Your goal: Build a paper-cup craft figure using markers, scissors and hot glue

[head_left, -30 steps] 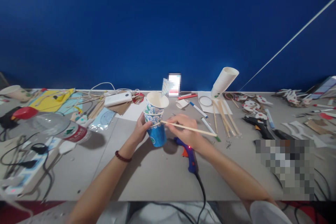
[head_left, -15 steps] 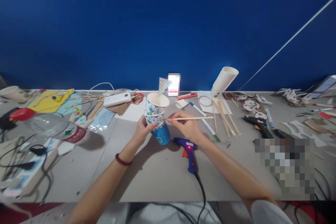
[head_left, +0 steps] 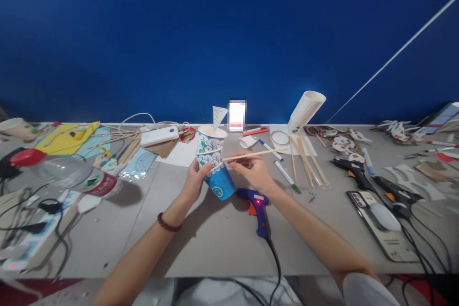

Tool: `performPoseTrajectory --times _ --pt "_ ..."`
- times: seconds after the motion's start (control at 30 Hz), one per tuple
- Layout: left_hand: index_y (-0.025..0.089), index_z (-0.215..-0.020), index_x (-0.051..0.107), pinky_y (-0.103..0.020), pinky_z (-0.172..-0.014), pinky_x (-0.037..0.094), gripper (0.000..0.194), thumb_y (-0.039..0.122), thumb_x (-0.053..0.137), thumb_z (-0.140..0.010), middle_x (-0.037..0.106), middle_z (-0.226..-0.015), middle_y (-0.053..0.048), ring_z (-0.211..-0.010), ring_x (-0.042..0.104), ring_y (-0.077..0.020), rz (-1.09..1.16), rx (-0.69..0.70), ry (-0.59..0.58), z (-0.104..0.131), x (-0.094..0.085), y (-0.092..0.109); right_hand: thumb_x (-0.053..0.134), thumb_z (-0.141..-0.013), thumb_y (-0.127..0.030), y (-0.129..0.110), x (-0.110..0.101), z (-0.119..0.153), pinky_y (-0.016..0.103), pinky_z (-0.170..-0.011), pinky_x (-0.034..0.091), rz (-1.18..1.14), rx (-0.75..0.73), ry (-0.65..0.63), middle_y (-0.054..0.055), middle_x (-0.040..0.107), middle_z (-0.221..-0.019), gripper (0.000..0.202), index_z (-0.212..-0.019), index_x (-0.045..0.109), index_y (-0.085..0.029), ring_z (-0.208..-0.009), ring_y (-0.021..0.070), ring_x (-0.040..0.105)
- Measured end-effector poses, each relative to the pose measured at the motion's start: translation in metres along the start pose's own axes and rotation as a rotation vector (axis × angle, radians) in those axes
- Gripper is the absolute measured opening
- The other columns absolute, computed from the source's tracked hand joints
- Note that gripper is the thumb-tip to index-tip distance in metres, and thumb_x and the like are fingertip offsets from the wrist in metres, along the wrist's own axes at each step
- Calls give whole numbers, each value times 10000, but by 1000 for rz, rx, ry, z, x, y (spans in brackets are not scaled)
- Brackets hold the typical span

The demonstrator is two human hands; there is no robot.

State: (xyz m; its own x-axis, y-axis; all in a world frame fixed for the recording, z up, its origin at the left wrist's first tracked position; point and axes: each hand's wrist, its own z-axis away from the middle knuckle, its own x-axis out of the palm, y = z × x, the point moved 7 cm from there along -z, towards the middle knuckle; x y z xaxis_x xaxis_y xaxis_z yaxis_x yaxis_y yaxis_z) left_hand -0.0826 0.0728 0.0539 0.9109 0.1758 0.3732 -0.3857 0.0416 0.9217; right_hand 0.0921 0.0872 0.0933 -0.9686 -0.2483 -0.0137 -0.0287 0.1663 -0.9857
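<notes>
My left hand (head_left: 194, 180) is wrapped round the decorated paper cups (head_left: 219, 182), which are joined in a tilted column, blue at the bottom and patterned blue and green above. A small striped paper flag (head_left: 218, 116) stands up out of the top cup. Between its fingers my right hand (head_left: 253, 168) pinches a thin wooden stick (head_left: 267, 153), whose left end is at the side of the cups. Just below the right hand, a blue glue gun (head_left: 260, 210) with a lit red light lies on the table.
Behind the hands are markers (head_left: 288, 177), wooden sticks (head_left: 308, 162) and a leaning stack of white cups (head_left: 306, 111). To the left lie a plastic bottle (head_left: 77, 172) and a power strip (head_left: 50, 232). At the right are a phone (head_left: 390, 244) and black glue guns (head_left: 353, 172).
The cups have tilted, their top and the flag shifting slightly left. The stick's right end has risen and its left end sits a little further left. Both hands keep their hold.
</notes>
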Motion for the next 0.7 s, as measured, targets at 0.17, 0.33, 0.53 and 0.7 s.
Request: performPoseTrajectory --times 0.17,0.33,0.53,0.7 --pt "157 -1021 660 -347 -886 497 542 484 775 -604 733 -968 -70 -992 652 -269 166 -65 -57 -1 6 3 686 -788 -319 -17 -4 4 266 -655 514 97 -52 -30 46 701 -953 233 -995 669 -214 -785 146 641" --pt "125 -1012 658 -395 -880 506 494 509 658 -701 739 -916 -95 -942 673 -291 214 -202 -144 2 12 -2 608 -844 -243 -41 -8 11 286 -682 531 218 -155 -12 44 690 -975 156 -987 666 -222 -793 150 631" --pt "125 -977 682 -371 -804 530 394 431 624 -735 744 -885 -81 -849 687 -275 243 -252 -173 10 18 -3 547 -903 -213 -72 17 32 417 -997 473 484 -499 -144 67 640 -1203 296 -1180 633 -271 -1134 214 581" --pt "149 -994 699 -368 -782 548 400 436 650 -720 746 -904 -61 -852 690 -270 293 -294 -202 17 22 -5 522 -923 -218 -74 29 43 443 -1019 457 668 -633 -168 122 556 -1314 424 -1346 520 -247 -1228 249 519"
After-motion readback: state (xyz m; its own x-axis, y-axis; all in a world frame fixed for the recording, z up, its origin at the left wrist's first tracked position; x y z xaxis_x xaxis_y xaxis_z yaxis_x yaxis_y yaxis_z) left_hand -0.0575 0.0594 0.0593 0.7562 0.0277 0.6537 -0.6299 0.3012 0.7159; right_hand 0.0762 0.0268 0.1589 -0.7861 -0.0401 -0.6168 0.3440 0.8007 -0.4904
